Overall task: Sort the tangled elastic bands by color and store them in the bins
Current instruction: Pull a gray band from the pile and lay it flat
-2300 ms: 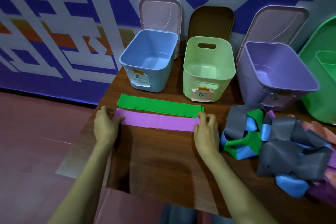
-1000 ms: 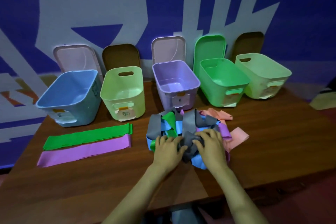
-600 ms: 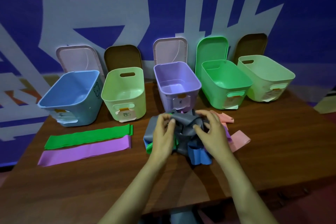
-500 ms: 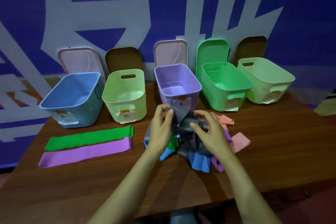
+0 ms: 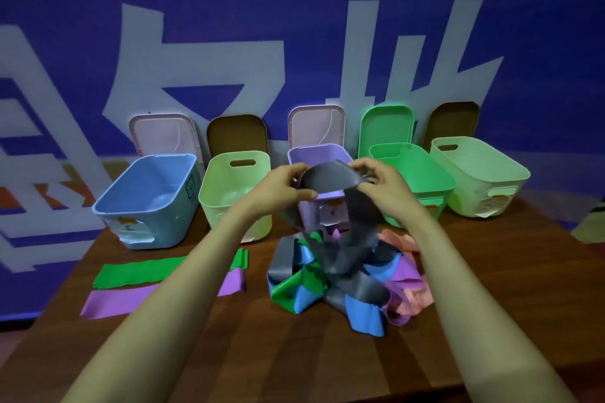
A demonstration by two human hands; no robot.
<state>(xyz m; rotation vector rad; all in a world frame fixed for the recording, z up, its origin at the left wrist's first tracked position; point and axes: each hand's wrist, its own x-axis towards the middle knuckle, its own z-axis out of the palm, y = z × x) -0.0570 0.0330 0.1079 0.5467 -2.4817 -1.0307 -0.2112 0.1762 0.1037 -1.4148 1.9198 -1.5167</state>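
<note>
A grey elastic band (image 5: 330, 179) is stretched between my left hand (image 5: 281, 188) and my right hand (image 5: 381, 183), both gripping it in the air in front of the purple bin (image 5: 322, 154). Its lower loop hangs into the tangled pile of bands (image 5: 340, 278) of grey, blue, green, purple and pink on the table. A flat green band (image 5: 137, 271) and a flat purple band (image 5: 111, 301) lie side by side at the left.
Along the back of the wooden table (image 5: 491, 321) stand a blue bin (image 5: 147, 196), a light green bin (image 5: 235, 190), a green bin (image 5: 415, 177) and a pale green bin (image 5: 478, 173). Lids lean on the blue wall behind them.
My hands left the flat purple band, went to the tangled pile, took hold of a grey band and raised it well above the table.
</note>
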